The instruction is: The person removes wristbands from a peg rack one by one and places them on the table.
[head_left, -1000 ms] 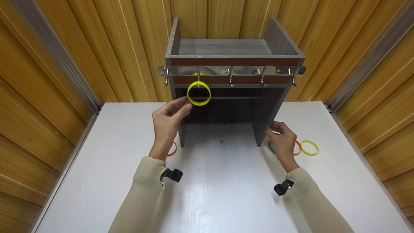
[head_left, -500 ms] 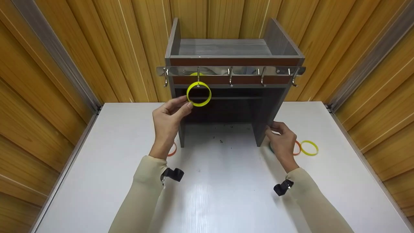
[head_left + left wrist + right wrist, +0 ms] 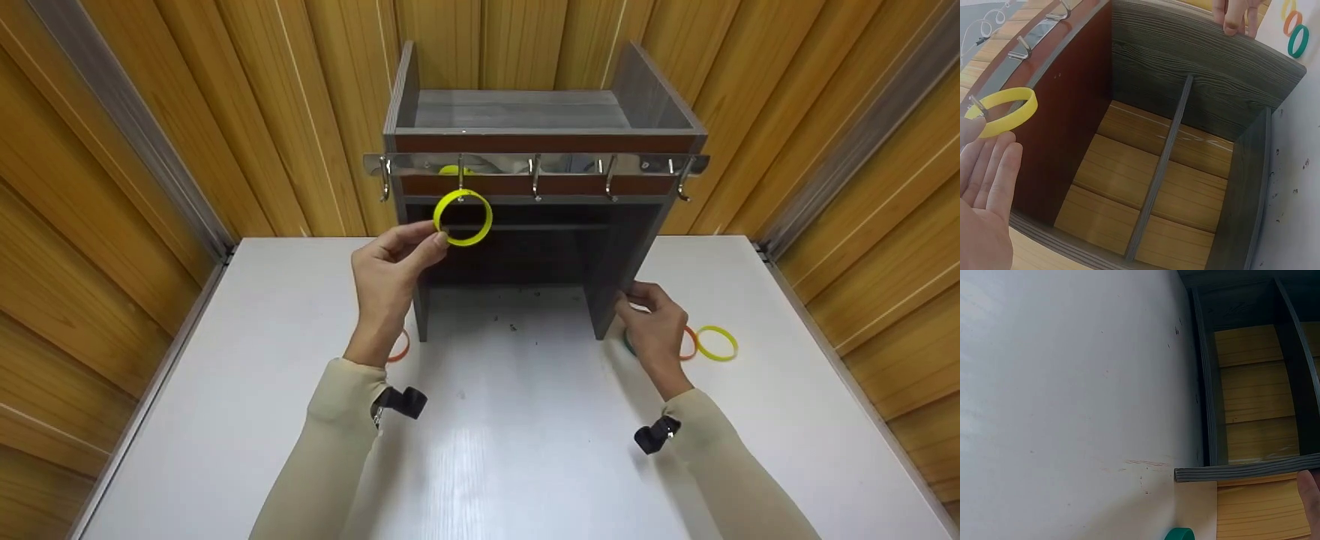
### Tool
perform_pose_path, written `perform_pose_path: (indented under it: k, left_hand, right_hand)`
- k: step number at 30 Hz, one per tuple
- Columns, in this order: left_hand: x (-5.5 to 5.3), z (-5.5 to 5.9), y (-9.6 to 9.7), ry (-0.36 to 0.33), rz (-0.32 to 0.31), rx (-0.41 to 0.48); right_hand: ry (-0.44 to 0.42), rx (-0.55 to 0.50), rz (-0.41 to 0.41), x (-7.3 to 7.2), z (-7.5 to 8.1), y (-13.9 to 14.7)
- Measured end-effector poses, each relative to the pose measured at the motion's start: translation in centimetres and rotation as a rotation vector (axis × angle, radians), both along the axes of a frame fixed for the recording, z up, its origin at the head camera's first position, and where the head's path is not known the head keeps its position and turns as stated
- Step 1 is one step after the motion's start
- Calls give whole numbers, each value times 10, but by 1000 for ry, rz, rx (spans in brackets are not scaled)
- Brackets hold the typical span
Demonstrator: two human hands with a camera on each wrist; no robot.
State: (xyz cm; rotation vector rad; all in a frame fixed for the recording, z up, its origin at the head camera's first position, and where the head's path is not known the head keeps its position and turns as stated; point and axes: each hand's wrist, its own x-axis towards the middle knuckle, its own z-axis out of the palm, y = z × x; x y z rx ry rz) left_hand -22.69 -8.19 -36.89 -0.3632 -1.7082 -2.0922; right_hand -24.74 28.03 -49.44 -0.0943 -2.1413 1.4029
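Observation:
In the head view my left hand (image 3: pixel 386 281) pinches a yellow wristband (image 3: pixel 466 243) between thumb and fingers, at its left side. The band stands at the tip of the second hook (image 3: pixel 461 180) from the left, whose end overlaps the band's upper rim. From the left wrist view, that hook's end lies within the ring's outline. My right hand (image 3: pixel 654 322) holds the right side panel (image 3: pixel 611 292) of a grey shelf, thumb at the front edge and fingers on the outer face. Only a fingertip (image 3: pixel 1309 489) of it shows in the right wrist view.
A metal hook rail (image 3: pixel 574 163) with several hooks runs across the shelf's front. On the white table (image 3: pixel 510 435) lie an orange band (image 3: pixel 406 346) at left, and green (image 3: pixel 1292 42), orange (image 3: pixel 692 343) and yellow (image 3: pixel 718 359) bands at right. Wood-panelled walls (image 3: pixel 517 37) enclose the table.
The yellow wristband has shifted very slightly to the right and turned a little in my left hand's pinch. My right hand has stayed on the panel.

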Motion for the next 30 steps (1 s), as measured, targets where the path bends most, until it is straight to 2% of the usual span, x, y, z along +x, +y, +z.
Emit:
perform_pose_path:
  k: [7, 20, 30]
  left_hand:
    - [2, 8, 1, 17, 14, 23]
    - [10, 23, -1, 98, 20, 51]
    - [22, 24, -9, 120, 43, 27]
  right_hand:
    - [-1, 6, 1, -1, 0, 1]
    - [4, -7, -12, -1, 0, 0]
    - [-3, 0, -8, -1, 0, -1]
